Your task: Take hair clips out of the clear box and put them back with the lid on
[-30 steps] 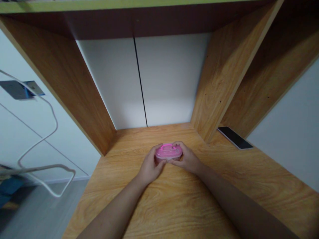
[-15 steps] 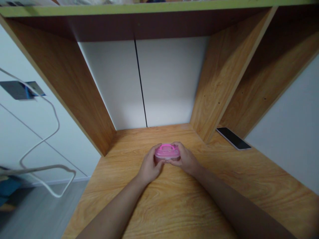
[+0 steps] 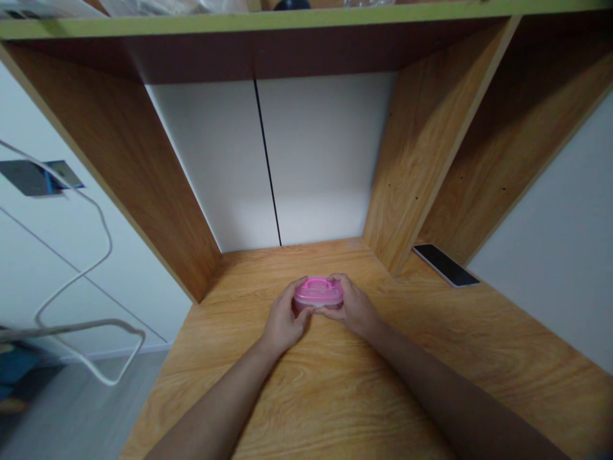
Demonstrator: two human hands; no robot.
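Note:
A small pink plastic box [image 3: 318, 294] with rounded ends and a brighter pink handle on its lid is held between my two hands, over the wooden desk [image 3: 306, 396]. My left hand [image 3: 283, 319] grips its left end, fingers at the far side and thumb at the near side. Around the right end, my right hand [image 3: 355, 308] is closed in the same way. The lid looks seated on the box. Its lower part is partly hidden by my thumbs, and I cannot make out what is inside.
A dark-screened phone [image 3: 446, 265] lies at the right, beside a wooden upright panel [image 3: 421, 160]. Overhead runs a shelf with a green edge [image 3: 306, 19], bearing bags and other items. At the left hangs a white cable [image 3: 108, 233] before a wall socket [image 3: 36, 177].
The view has shifted slightly, so everything sits a few pixels off. Both hands keep their hold on the pink box, with barely any movement of their own.

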